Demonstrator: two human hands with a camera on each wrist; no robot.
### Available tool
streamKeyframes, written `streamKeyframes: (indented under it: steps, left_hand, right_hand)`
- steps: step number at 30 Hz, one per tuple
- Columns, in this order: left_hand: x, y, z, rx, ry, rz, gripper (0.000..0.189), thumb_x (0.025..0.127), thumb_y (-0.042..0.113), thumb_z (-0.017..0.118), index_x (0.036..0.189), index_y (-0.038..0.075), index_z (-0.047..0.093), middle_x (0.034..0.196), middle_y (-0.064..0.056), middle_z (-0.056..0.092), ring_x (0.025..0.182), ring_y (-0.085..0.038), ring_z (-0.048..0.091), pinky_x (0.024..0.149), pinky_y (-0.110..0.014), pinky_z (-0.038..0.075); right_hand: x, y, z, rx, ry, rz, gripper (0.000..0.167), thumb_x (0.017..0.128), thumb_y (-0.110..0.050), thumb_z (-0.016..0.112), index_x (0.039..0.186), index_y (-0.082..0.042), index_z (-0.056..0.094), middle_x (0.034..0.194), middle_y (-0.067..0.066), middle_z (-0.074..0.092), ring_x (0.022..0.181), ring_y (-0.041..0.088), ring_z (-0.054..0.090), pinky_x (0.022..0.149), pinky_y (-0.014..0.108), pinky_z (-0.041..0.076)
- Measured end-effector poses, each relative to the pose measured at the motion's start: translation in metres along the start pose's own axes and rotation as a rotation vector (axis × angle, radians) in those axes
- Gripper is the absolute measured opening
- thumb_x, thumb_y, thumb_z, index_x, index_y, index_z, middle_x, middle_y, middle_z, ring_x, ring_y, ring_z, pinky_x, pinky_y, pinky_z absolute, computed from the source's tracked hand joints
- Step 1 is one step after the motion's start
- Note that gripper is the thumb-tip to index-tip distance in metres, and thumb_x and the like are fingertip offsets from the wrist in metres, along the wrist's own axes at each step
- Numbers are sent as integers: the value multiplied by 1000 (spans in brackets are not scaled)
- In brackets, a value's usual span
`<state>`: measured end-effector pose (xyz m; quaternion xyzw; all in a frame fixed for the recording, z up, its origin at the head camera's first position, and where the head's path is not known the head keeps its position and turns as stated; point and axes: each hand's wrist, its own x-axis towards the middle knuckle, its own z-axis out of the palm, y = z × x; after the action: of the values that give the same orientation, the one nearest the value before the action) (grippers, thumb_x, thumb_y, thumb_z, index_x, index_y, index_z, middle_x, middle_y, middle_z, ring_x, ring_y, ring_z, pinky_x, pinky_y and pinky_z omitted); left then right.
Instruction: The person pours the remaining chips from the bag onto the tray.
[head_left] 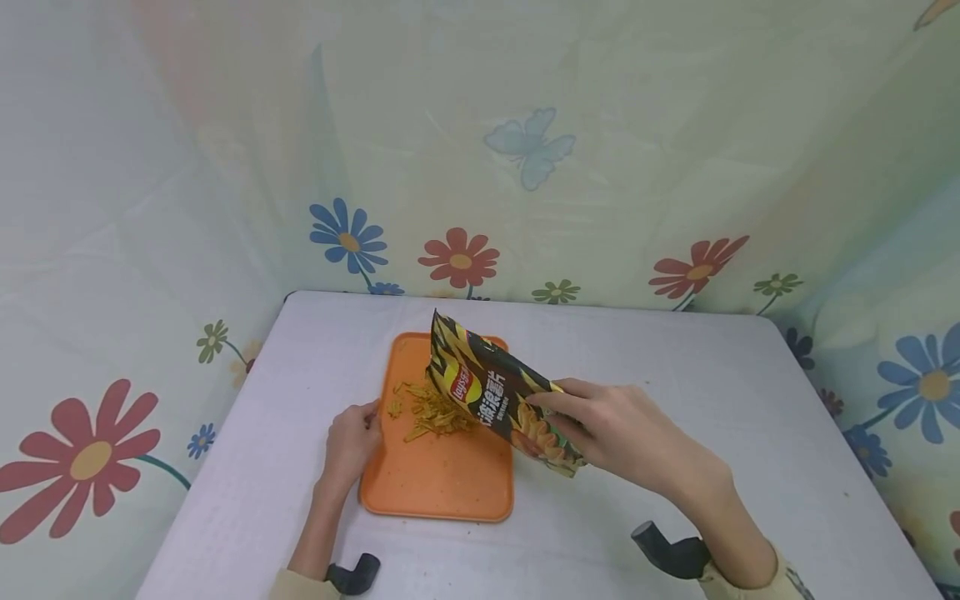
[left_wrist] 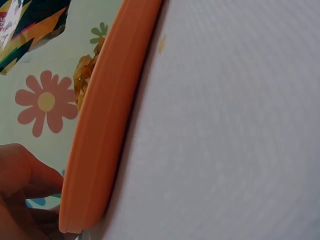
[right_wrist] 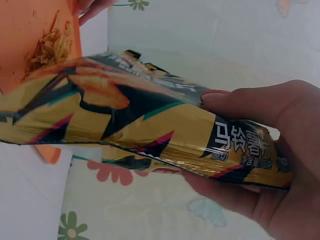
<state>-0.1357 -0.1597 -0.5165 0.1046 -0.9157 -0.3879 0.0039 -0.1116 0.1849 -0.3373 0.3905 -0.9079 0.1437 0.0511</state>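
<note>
An orange tray (head_left: 450,483) lies on the table, with a heap of yellow ridged potato chips (head_left: 431,417) in its middle. My left hand (head_left: 351,443) pinches the tray's left rim; in the left wrist view its thumb and fingers (left_wrist: 42,181) meet that rim. Over the tray's right side slants a black and gold chip bag (head_left: 487,385), its upper left end above the chips. My right hand (head_left: 618,427) grips the bag's lower right end, thumb on one face and fingers on the other, as the right wrist view shows. The inside of the bag is hidden.
A white cloth (head_left: 660,367) covers the table. Small crumbs lie on it, including a yellow bit (left_wrist: 162,44) beside the tray. Behind the table hangs a curtain (head_left: 600,208) printed with flowers and butterflies. Each wrist carries a dark camera mount (head_left: 670,552).
</note>
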Motion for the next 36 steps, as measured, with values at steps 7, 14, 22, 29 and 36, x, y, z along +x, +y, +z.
streamKeyframes:
  steps: [7,14,22,29,36]
  left_hand:
    - [-1,-1,1,1,-5,-4,39,98,-1,57,135,-7,62,72,-6,56,50,-11,45,43,-19,35]
    - [-1,-2,2,1,-7,-3,38,98,0,58,135,-7,63,71,-5,55,49,-10,43,43,-19,33]
    - [0,-1,1,-2,-2,-5,38,98,1,58,135,-6,63,69,-4,53,50,-10,42,43,-19,32]
    - [-1,-1,1,-2,-3,-8,38,99,1,58,136,-5,62,72,-5,55,51,-10,43,43,-19,33]
    - [-2,-1,0,1,9,11,37,98,0,57,134,-6,64,71,-6,54,50,-10,41,43,-19,32]
  right_hand:
    - [-1,0,0,6,9,-7,31,89,-7,79,118,-17,77,105,3,74,68,4,64,53,12,46]
    - [-3,1,1,25,16,-13,30,89,-6,78,118,-15,77,103,3,73,63,-2,56,51,12,43]
    - [-5,2,-2,17,22,-2,29,89,-7,77,117,-16,77,103,2,73,64,-2,55,50,13,43]
    - [-6,2,-3,26,26,5,29,89,-7,78,117,-16,77,102,3,74,65,-2,56,51,12,44]
    - [-8,3,-3,40,28,20,31,89,-6,78,119,-16,76,102,2,73,62,-4,51,50,13,42]
